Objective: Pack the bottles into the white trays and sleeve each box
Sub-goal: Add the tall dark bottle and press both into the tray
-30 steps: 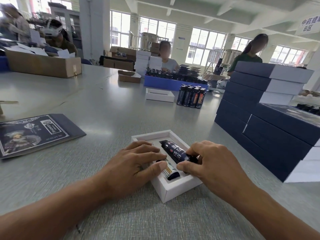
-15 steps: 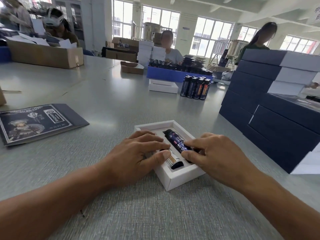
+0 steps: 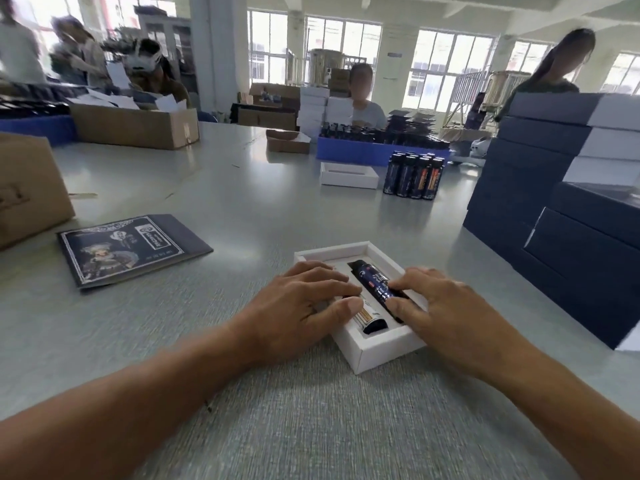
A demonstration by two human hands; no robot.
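Observation:
A white tray (image 3: pixel 377 351) lies on the grey table in front of me. A dark blue bottle (image 3: pixel 372 278) lies in it, and a second bottle (image 3: pixel 370 318) with an orange label lies to its left. My left hand (image 3: pixel 304 303) rests flat over the tray's left side, fingers straight, thumb pressing on the orange-labelled bottle. My right hand (image 3: pixel 440 306) lies over the tray's right side, its fingers and thumb pressing on the blue bottle. A flat dark printed sleeve (image 3: pixel 131 247) lies to the left. Several upright bottles (image 3: pixel 414 174) and another white tray (image 3: pixel 348 174) stand further back.
Stacks of dark blue sleeved boxes (image 3: pixel 561 209) rise at the right. A cardboard box (image 3: pixel 27 188) sits at the left edge, another (image 3: pixel 138 128) behind it. A blue crate (image 3: pixel 349 155) of bottles stands at the back. People work around the table's far side.
The view has tilted up slightly. The blue bottle has settled lower into the tray under my right fingers. Both hands stay over the tray.

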